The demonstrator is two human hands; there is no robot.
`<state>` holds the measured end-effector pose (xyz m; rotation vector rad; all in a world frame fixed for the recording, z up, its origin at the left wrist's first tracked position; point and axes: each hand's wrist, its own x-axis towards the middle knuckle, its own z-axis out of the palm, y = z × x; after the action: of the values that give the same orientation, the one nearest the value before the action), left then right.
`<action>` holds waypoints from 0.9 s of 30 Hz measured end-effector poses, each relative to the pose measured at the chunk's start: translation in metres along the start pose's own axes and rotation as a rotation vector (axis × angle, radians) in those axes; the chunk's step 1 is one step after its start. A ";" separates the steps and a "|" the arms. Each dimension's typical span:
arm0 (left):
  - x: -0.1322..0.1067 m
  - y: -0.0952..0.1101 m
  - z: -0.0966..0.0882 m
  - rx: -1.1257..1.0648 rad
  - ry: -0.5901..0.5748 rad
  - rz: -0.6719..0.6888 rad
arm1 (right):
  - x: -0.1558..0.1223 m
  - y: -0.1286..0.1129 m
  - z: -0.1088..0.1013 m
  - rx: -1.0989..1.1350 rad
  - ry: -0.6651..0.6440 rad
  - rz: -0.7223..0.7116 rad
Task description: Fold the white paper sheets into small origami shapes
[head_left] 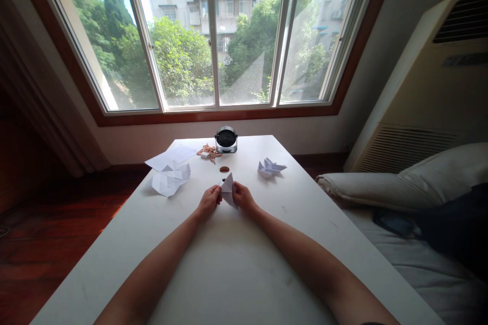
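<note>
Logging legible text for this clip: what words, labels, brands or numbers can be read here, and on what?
No text can be read.
On the flat sheet, any print is too small to read.
On the air conditioner, the dark panel is blurred and unreadable.
On the small fan, no brand is legible.
The folded paper, pinched between the left hand and right hand, shows no print.

Matt white paper fold (229, 186); smooth matt table (236, 269); glossy dark wood floor (38, 244); cloth pillow (419, 177)
</note>
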<state>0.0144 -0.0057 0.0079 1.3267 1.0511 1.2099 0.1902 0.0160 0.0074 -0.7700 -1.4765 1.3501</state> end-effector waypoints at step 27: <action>-0.001 0.006 0.001 -0.049 -0.046 -0.039 | -0.003 0.003 0.000 -0.294 0.027 -0.153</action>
<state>0.0148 -0.0075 0.0139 1.2849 1.0034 1.1641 0.1903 0.0137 0.0034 -0.8363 -1.6988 1.0172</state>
